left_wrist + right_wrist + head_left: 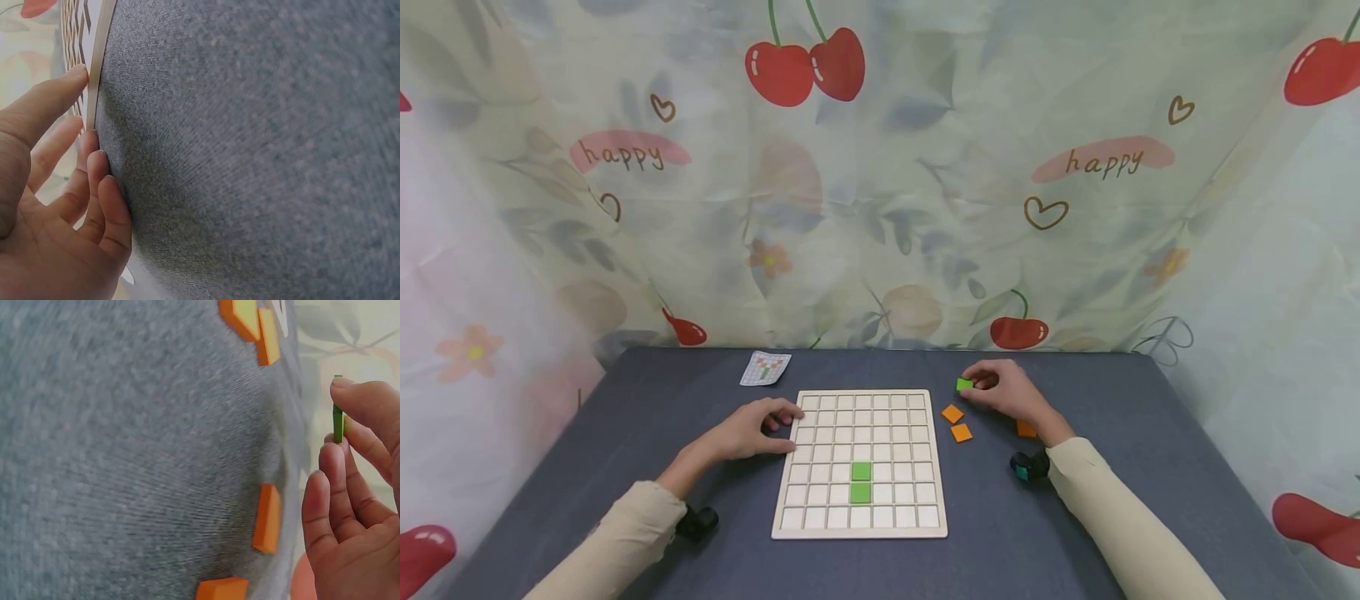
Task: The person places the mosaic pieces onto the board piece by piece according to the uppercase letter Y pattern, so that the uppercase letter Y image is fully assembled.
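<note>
A pale gridded board (786,523) lies on the dark table, with two green tiles (861,482) in one column near its lower middle. The left hand (751,429) touches the board's left edge with thumb and fingertips; the left wrist view shows this hand (69,212) against the board's rim (97,69). Beyond the board's right side, the right hand (1009,390) pinches a green tile (964,384). In the right wrist view the green tile (338,425) is seen edge-on between the thumb and fingers of this hand (356,506).
Two orange tiles (952,413) lie just right of the board, and another orange tile (1026,428) shows partly under the right wrist. A small card with a coloured grid pattern (765,368) lies behind the board at the left. A patterned curtain (880,208) hangs behind the table.
</note>
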The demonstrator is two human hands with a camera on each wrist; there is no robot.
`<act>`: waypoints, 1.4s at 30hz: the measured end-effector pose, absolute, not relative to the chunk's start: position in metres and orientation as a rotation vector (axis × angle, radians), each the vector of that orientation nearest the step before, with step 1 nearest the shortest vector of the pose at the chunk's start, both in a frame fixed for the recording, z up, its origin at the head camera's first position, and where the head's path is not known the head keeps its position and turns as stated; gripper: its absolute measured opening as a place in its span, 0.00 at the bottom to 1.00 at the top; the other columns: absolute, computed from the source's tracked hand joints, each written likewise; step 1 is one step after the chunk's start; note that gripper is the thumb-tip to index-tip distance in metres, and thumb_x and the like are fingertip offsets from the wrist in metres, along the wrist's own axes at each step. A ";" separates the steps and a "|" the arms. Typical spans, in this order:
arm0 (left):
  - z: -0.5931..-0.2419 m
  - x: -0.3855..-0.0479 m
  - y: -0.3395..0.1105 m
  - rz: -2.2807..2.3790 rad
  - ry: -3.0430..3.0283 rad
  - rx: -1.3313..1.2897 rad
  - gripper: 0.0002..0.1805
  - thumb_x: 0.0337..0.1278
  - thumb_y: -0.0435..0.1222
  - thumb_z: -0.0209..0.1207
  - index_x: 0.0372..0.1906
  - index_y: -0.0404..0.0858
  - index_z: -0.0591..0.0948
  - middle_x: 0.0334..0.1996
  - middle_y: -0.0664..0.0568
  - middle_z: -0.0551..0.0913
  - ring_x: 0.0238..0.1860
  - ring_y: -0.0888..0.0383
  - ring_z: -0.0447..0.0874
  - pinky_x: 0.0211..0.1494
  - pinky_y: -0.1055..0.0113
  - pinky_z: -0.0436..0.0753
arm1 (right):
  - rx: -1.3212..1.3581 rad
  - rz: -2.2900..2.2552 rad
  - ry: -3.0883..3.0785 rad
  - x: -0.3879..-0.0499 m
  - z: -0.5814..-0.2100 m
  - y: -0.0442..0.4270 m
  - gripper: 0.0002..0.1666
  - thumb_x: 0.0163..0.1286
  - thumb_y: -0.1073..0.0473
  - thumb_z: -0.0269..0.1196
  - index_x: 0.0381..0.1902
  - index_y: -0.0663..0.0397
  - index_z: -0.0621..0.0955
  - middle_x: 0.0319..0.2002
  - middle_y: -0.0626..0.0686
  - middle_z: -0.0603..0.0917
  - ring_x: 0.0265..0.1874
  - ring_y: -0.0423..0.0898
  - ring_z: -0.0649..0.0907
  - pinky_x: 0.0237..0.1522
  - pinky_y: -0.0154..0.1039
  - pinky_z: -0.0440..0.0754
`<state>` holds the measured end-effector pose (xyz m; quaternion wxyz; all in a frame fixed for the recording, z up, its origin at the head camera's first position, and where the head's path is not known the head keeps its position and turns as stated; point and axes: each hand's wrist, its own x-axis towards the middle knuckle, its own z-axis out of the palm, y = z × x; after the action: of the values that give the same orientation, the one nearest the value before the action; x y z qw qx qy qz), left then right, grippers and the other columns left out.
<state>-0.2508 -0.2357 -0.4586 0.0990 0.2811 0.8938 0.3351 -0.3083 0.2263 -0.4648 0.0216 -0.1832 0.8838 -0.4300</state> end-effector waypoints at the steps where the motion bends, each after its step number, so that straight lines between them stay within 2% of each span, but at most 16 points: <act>1: -0.459 -0.251 -0.236 0.990 2.648 0.832 0.25 0.61 0.39 0.71 0.60 0.32 0.80 0.47 0.45 0.79 0.46 0.49 0.79 0.52 0.48 0.77 | -0.571 -1.339 2.735 -0.307 -0.463 0.227 0.17 0.66 0.57 0.74 0.49 0.58 0.86 0.39 0.52 0.84 0.37 0.50 0.81 0.36 0.44 0.80; 5: -0.459 -0.252 -0.234 0.986 2.670 0.827 0.24 0.60 0.39 0.72 0.58 0.32 0.81 0.45 0.47 0.80 0.44 0.51 0.79 0.50 0.51 0.77 | -0.601 -1.362 2.728 -0.303 -0.459 0.226 0.16 0.66 0.58 0.74 0.49 0.58 0.86 0.39 0.51 0.84 0.37 0.50 0.81 0.34 0.44 0.80; 14: -0.460 -0.254 -0.231 0.996 2.692 0.796 0.23 0.59 0.39 0.72 0.55 0.33 0.82 0.42 0.49 0.79 0.41 0.52 0.78 0.48 0.54 0.77 | -0.746 -1.352 2.718 -0.290 -0.454 0.223 0.14 0.65 0.59 0.74 0.47 0.56 0.86 0.39 0.48 0.84 0.37 0.48 0.82 0.41 0.41 0.81; 25: -0.461 -0.255 -0.230 1.005 2.688 0.752 0.22 0.58 0.39 0.73 0.55 0.35 0.82 0.41 0.50 0.78 0.40 0.53 0.77 0.47 0.55 0.76 | -0.840 -1.421 2.592 -0.276 -0.455 0.212 0.14 0.64 0.62 0.74 0.47 0.58 0.86 0.35 0.50 0.84 0.33 0.49 0.81 0.35 0.38 0.79; 33: -0.461 -0.254 -0.229 1.018 2.679 0.739 0.23 0.58 0.38 0.73 0.55 0.35 0.82 0.42 0.50 0.79 0.40 0.53 0.77 0.46 0.54 0.76 | -0.921 -1.445 2.484 -0.266 -0.454 0.206 0.13 0.64 0.65 0.73 0.47 0.59 0.87 0.39 0.53 0.86 0.32 0.51 0.82 0.31 0.38 0.80; 38: -0.461 -0.254 -0.229 1.013 2.679 0.744 0.22 0.58 0.38 0.73 0.56 0.35 0.82 0.42 0.50 0.78 0.40 0.53 0.77 0.46 0.55 0.76 | -0.956 -1.438 2.473 -0.260 -0.454 0.199 0.13 0.64 0.64 0.74 0.46 0.59 0.87 0.34 0.52 0.85 0.30 0.50 0.82 0.29 0.38 0.80; 42: -0.461 -0.254 -0.229 1.014 2.676 0.742 0.22 0.58 0.38 0.73 0.56 0.35 0.82 0.41 0.49 0.78 0.39 0.53 0.76 0.46 0.55 0.76 | -0.985 -1.458 2.458 -0.255 -0.453 0.190 0.13 0.63 0.64 0.75 0.45 0.61 0.87 0.33 0.52 0.83 0.30 0.49 0.81 0.32 0.39 0.80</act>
<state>-0.2537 -0.2294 -0.4606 0.0927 0.2500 0.9012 0.3416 -0.2548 0.1900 -0.4534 0.0594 -0.3254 0.8116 -0.4815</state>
